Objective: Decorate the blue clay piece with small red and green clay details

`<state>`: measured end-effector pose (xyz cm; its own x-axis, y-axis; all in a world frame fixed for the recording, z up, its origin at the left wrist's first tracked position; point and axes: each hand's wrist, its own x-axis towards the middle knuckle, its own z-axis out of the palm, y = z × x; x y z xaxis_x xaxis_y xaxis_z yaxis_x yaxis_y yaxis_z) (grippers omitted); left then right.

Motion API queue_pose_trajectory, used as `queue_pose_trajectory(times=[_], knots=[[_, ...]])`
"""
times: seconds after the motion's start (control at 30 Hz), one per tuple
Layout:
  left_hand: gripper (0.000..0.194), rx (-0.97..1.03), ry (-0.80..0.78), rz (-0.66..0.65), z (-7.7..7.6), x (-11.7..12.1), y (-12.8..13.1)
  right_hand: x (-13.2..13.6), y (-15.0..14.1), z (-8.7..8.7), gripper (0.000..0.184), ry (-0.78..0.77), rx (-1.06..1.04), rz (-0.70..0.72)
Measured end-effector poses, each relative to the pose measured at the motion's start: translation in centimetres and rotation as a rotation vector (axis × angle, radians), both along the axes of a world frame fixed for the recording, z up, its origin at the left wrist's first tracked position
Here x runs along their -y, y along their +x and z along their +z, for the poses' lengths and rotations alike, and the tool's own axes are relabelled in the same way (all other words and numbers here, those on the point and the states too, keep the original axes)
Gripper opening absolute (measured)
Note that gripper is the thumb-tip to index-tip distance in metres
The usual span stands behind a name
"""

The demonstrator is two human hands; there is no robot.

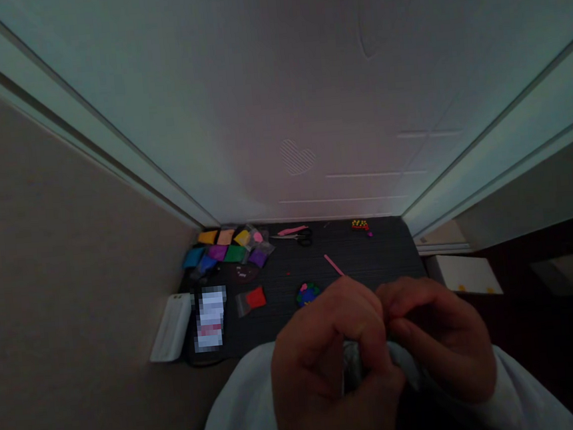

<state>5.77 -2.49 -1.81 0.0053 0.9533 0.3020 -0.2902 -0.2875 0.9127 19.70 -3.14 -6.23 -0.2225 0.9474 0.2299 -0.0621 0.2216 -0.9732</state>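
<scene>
My left hand and my right hand meet close to my body, above the front of the dark table. Both have their fingers curled, with fingertips pinched close to each other. Anything between them is too small or hidden to name. Just beyond my left hand lies a round blue piece with green and pink bits on it, partly covered by the hand. A thin pink stick rests behind my knuckles.
The dark ribbed table holds several coloured packets at back left, scissors, a red packet and a lit screen. A small yellow-dotted red piece lies at back right. A white panel rises behind.
</scene>
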Motion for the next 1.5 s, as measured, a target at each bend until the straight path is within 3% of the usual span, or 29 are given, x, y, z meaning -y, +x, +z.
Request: queue_pose_trajectory(times=[0.3,0.5,0.67,0.87,1.5], knots=[[0.022,-0.036,0.065,-0.001,-0.3,-0.2,0.0,-0.1,-0.1,0.1,0.019,-0.003,-0.029,0.004],[0.032,0.119,-0.026,0.146,-0.3,0.1,1.0,0.0,-0.2,0.1,0.017,-0.002,-0.031,0.001],[0.031,0.017,0.006,0.003,-0.3,-0.1,0.1,0.0,0.0,0.1,0.017,-0.005,-0.026,0.010],[0.025,0.005,0.083,-0.026,-0.5,-0.3,-0.2,0.0,-0.1,-0.1,0.017,-0.017,-0.035,0.011],[0.035,0.013,0.027,-0.042,-0.7,0.0,-0.1,0.1,0.0,0.0,0.014,0.009,0.044,0.022]])
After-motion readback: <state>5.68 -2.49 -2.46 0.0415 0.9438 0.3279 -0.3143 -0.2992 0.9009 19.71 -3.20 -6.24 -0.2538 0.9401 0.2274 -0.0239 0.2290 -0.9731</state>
